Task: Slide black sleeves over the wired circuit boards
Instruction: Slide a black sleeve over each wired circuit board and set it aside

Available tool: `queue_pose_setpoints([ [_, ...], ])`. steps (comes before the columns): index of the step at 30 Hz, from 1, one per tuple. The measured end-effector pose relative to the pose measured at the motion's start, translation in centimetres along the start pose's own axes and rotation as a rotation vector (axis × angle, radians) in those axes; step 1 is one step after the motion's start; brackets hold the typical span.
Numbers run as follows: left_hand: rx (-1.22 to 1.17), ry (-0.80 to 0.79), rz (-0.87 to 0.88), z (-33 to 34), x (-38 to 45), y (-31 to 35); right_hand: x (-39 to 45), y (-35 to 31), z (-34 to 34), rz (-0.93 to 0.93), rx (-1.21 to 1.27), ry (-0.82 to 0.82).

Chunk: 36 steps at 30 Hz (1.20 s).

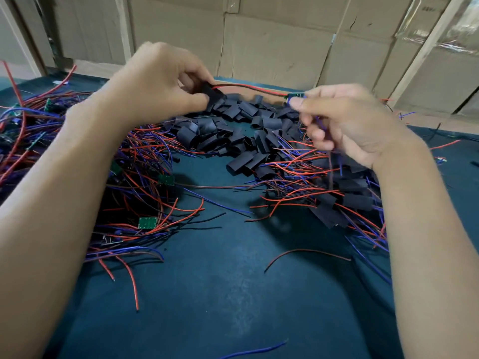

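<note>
My left hand point(166, 81) pinches a black sleeve point(213, 93) above the table. A red and black wire pair point(248, 87) runs out of the sleeve to the right. My right hand point(344, 123) pinches the small green circuit board point(291, 97) at the wire's other end, with blue wires trailing down through its fingers. A pile of loose black sleeves point(243, 130) lies below and between the hands. Bare green boards point(147, 222) with red and blue wires lie tangled at the left.
The dark green table mat point(220, 294) fills the foreground with a few stray wires on it. Sleeved boards with wires point(344, 200) lie heaped at the right. Cardboard boxes point(272, 40) stand behind the table's far edge.
</note>
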State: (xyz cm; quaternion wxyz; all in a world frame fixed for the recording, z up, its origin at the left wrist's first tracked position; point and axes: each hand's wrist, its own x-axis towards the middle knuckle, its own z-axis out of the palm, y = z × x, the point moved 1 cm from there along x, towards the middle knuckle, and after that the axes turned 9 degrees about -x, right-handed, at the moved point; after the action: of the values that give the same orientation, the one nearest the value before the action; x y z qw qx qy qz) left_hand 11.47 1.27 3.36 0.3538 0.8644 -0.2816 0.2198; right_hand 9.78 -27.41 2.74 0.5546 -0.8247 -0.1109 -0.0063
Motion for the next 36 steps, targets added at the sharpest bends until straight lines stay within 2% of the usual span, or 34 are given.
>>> queue_pose_setpoints([
  [4,0.027,-0.096,0.040,1.0,0.2,1.2,0.0,-0.8,0.2,-0.054,0.006,0.028],
  [8,-0.031,-0.143,0.088,2.6,0.1,2.9,-0.1,-1.1,1.2,-0.060,0.011,-0.012],
  [14,-0.134,-0.162,0.080,4.0,0.1,4.1,-0.1,-1.4,1.2,-0.091,-0.003,0.096],
  [27,-0.289,-0.168,-0.004,4.1,0.3,4.1,-0.5,-1.7,0.7,-0.191,-0.078,0.033],
  [36,-0.366,-0.183,0.003,3.9,0.0,4.1,-0.8,-2.0,0.5,-0.224,-0.208,0.066],
])
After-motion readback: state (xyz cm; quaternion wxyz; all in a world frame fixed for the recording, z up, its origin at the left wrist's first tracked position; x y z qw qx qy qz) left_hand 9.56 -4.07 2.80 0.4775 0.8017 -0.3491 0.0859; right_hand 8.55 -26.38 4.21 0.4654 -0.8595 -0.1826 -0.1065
